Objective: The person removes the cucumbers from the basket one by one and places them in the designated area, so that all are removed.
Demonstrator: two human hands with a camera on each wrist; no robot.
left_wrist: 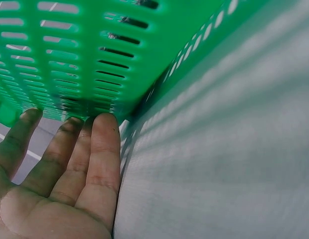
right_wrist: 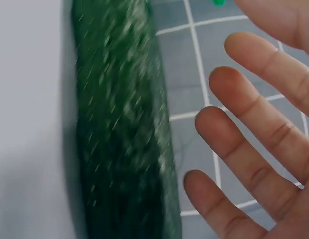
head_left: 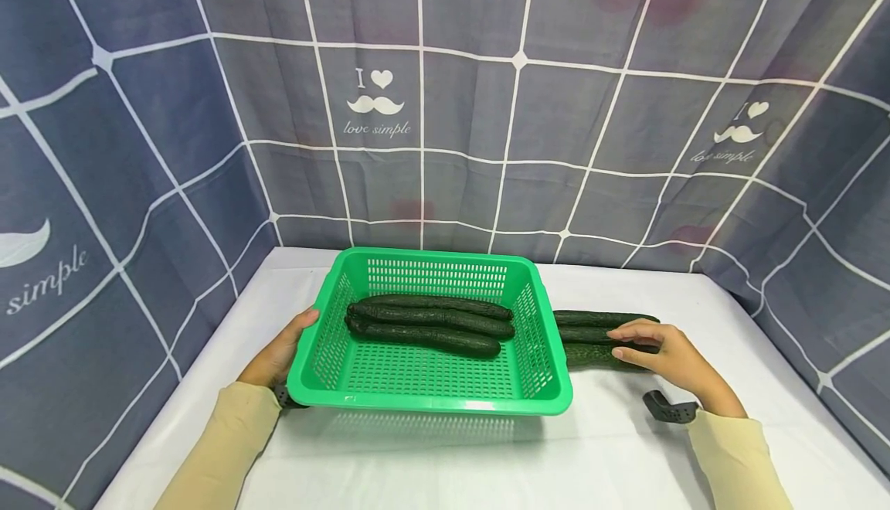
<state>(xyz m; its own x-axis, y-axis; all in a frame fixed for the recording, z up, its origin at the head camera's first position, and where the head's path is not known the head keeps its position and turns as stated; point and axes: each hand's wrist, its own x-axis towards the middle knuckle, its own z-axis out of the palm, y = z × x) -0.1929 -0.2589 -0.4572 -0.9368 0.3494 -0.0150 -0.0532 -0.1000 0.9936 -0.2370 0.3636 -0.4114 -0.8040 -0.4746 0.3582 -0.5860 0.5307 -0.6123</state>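
Note:
A green plastic basket (head_left: 431,403) with slotted walls stands on the white tabletop, and three dark green cucumbers (head_left: 427,338) lie side by side in its back half. My left hand (head_left: 281,351) rests against the basket's left side; the left wrist view shows its straight fingers (left_wrist: 102,159) with their tips at the slotted wall. Right of the basket lie three more cucumbers (head_left: 591,355), their left ends partly hidden by it. Above their right ends hovers my right hand (head_left: 667,355), fingers spread and holding nothing. One bumpy cucumber (right_wrist: 122,124) fills much of the right wrist view.
A grey checked curtain (head_left: 459,108) with white lines and printed lettering encloses the back and both sides. White cloth (head_left: 612,433) covers the table. A black strap piece (head_left: 670,408) sits at my right wrist.

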